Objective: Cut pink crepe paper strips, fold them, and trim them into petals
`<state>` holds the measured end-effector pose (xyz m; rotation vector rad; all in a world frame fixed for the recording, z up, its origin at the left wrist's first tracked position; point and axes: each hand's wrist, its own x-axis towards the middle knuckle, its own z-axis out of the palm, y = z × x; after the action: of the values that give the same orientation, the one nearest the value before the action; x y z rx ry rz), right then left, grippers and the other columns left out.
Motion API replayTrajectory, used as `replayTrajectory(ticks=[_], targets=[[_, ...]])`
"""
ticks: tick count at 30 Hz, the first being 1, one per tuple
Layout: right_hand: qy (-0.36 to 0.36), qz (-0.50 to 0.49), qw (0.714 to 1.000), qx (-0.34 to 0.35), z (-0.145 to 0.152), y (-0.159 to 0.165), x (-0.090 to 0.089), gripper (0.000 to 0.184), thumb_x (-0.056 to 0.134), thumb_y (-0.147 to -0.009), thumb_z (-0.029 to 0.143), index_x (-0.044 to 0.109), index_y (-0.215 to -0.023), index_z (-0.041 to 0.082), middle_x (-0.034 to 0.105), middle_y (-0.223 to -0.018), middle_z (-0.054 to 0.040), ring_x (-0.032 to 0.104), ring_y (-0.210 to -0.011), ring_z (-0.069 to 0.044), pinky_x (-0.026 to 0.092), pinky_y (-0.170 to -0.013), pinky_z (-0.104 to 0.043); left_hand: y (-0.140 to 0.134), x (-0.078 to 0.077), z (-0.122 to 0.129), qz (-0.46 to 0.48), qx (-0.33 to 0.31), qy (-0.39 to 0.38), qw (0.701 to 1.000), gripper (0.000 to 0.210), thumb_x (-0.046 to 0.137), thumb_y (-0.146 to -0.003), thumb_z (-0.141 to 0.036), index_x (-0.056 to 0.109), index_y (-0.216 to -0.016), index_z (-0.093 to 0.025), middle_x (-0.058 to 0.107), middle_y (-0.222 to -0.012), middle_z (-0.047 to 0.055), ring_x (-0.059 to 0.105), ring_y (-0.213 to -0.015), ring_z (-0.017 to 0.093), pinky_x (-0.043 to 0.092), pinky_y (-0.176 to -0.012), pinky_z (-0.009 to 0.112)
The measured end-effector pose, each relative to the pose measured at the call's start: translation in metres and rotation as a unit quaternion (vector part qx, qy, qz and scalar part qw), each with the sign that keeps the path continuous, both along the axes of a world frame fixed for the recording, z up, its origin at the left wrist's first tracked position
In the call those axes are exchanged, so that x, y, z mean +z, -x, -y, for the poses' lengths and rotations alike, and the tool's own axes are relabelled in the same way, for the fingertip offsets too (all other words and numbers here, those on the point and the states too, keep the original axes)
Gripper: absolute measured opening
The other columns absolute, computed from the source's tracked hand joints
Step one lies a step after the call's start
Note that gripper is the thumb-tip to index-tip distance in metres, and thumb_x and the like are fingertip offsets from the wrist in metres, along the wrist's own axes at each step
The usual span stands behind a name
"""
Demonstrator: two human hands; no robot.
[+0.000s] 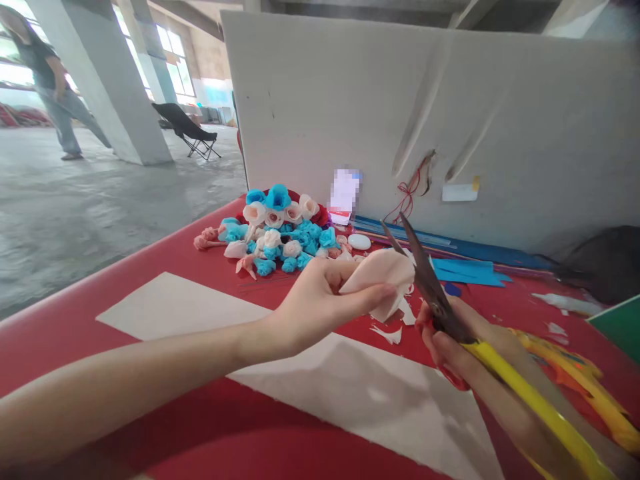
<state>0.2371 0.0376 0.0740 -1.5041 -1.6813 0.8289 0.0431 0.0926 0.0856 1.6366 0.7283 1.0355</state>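
Observation:
My left hand [320, 300] is closed, pinching a cream paper piece with a rounded edge [383, 277] between thumb and fingers. My right hand [460, 347] grips a pair of scissors [440, 307] with dark blades and red and yellow handles. The blades are spread apart and point up, just right of the paper piece. I cannot tell whether they touch it. A long cream paper sheet [345, 387] lies on the red table under both hands. White paper scraps [387, 333] lie just beyond my left hand.
Blue, cream and red paper flowers [285, 233] are heaped at the back left. A phone [345, 193] leans on the white board [320, 100]. Blue strips [465, 272] lie at the back; a yellow glue gun [575, 373] lies right. Beyond, a person [47, 80] walks near a black chair [187, 127].

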Motion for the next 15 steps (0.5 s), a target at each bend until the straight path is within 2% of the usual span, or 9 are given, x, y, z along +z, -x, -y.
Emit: replayTrajectory(ticks=[2,7,11,15], targets=[[-0.018,0.068,0.998,0.008,0.001,0.001,0.0,0.028,0.043,-0.085,0.05,0.05,-0.09,0.023,0.047,-0.057,0.003,0.04,-0.047,-0.011,0.032,-0.044,-0.023,0.0,0.001,-0.001,0.008,0.003,0.016,1.0,0.03,0.063,-0.079,-0.029,0.058,-0.054,-0.012,0.061,-0.056,-0.003,0.052,-0.051,0.004,0.038,-0.046,0.013],[-0.043,0.104,0.994,0.002,0.002,-0.001,0.001,0.03,0.041,-0.085,0.052,0.051,-0.089,0.024,0.053,-0.061,0.0016,0.048,-0.049,-0.012,0.037,-0.045,-0.023,0.001,0.001,-0.003,0.011,-0.001,0.065,0.998,0.024,0.063,-0.078,-0.033,0.066,-0.066,-0.012,0.068,-0.068,0.002,0.06,-0.062,0.007,0.043,-0.055,0.013],[-0.104,0.14,0.984,0.047,0.002,-0.001,0.009,0.019,0.044,-0.087,0.042,0.049,-0.081,0.025,0.055,-0.057,0.0044,0.052,-0.046,-0.01,0.04,-0.042,-0.019,0.001,0.001,-0.002,0.026,-0.015,0.07,0.997,0.025,0.065,-0.077,-0.03,0.064,-0.06,-0.012,0.067,-0.062,0.0,0.058,-0.056,0.005,0.041,-0.05,0.012],[-0.151,0.155,0.973,0.075,0.003,0.002,0.017,0.008,0.044,-0.089,0.032,0.046,-0.084,0.026,0.058,-0.057,0.0069,0.057,-0.047,-0.008,0.042,-0.045,-0.016,0.001,0.001,-0.002,0.036,-0.023,0.065,0.997,0.026,0.065,-0.077,-0.026,0.061,-0.055,-0.012,0.066,-0.057,-0.002,0.057,-0.053,0.004,0.04,-0.048,0.01]])
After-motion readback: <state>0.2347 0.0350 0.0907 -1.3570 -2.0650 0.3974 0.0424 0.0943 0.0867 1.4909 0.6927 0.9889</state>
